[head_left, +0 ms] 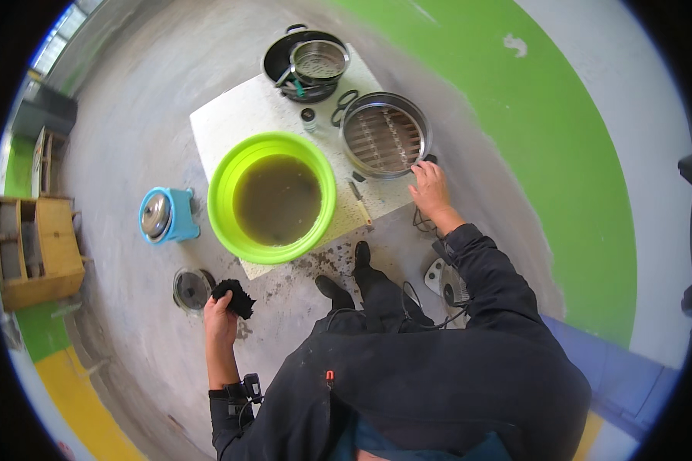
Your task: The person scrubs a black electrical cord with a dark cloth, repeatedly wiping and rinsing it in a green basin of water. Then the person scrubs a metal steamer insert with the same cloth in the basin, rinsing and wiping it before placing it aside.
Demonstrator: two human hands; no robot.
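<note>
My left hand (221, 316) grips a ragged black scrubbing cloth or pad (239, 298), held out over the floor. My right hand (429, 189) is at the near right rim of a round metal pan (382, 133) with black handles. Its fingertips meet the rim close to one handle; whether they grip it is unclear. Inside the pan lies a brown slatted rack (375, 138). A bright green plastic basin (214, 199) with murky brown water (278, 199) stands to the pan's left. Between the two lies a peeler or small knife with a pale handle (360, 204).
The pale speckled low table (222, 115) bears these things, plus a small dark-capped jar (308, 118) and a black wok (277, 55) with a metal strainer (321, 60). A blue stool (181, 216) with a metal lid, a glass lid (193, 290), a fan (454, 287) and cables are around me.
</note>
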